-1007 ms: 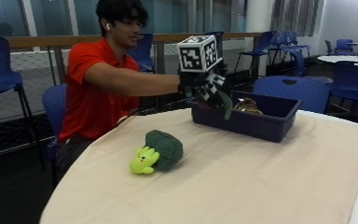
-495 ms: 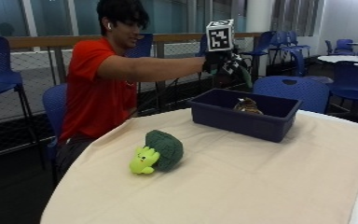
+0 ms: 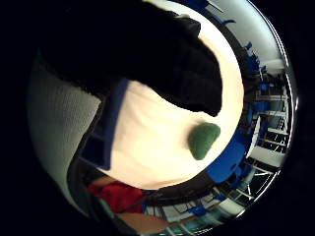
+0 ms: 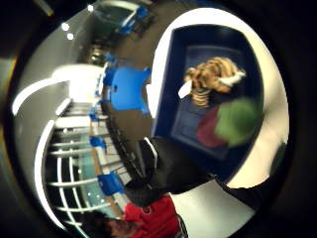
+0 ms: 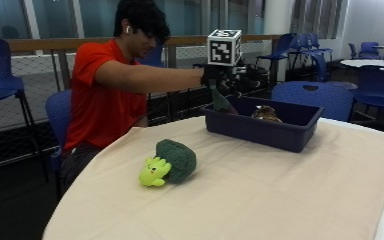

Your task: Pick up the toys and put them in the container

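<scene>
The round tabletop [image 5: 278, 190] is covered with a beige cloth. The dark blue container [image 5: 265, 132] is placed on its far side. A broccoli plush toy [image 5: 169, 162] with a yellow-green stalk is lying well apart from the container, nearer to the front edge, and it is not yet collected. Inside the container a brown striped plush toy [image 5: 266, 114] is seen, lying on the bottom beside something dark red.

A long green toy [image 5: 220, 100] hangs directly under the gloved right hand [image 5: 222, 77], above the near corner of the container, and its lower end is already below the rim. It cannot be told from these views whether the hands are closed on this toy or have let it go.

The step in hand is judged to be the placing of the green toy. It is done well if the toy is kept over the inside of the container, a little away from the wall, and is released only when its whole length is inside the rim, so that it is not caught on the edge. After that, the broccoli is probably to be taken.
</scene>
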`<state>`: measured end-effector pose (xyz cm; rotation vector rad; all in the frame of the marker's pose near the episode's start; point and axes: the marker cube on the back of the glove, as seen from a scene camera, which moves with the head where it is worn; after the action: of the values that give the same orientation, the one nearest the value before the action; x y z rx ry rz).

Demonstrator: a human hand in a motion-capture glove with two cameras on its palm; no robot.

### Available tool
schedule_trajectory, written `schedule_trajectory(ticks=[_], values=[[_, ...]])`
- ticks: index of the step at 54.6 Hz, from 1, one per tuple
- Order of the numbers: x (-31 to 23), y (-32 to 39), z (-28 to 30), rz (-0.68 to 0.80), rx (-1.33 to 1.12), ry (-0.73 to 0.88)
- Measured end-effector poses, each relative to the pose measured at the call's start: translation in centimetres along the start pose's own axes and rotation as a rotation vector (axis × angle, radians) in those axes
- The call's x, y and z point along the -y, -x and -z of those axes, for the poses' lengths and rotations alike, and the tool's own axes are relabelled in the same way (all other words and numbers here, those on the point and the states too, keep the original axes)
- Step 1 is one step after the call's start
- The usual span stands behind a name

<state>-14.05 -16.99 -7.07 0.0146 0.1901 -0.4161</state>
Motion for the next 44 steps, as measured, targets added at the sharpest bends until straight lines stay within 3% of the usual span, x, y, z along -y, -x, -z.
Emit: schedule_trajectory(ticks=[4,15,44], values=[[-1.4,-1.3,0.2,-0.153,0.190,-0.002],[-5.7,-9.8,-0.9,-0.313,0.227,-0.025],[-12.3,-19.1,-3.4,-0.483,0.148,0.000]])
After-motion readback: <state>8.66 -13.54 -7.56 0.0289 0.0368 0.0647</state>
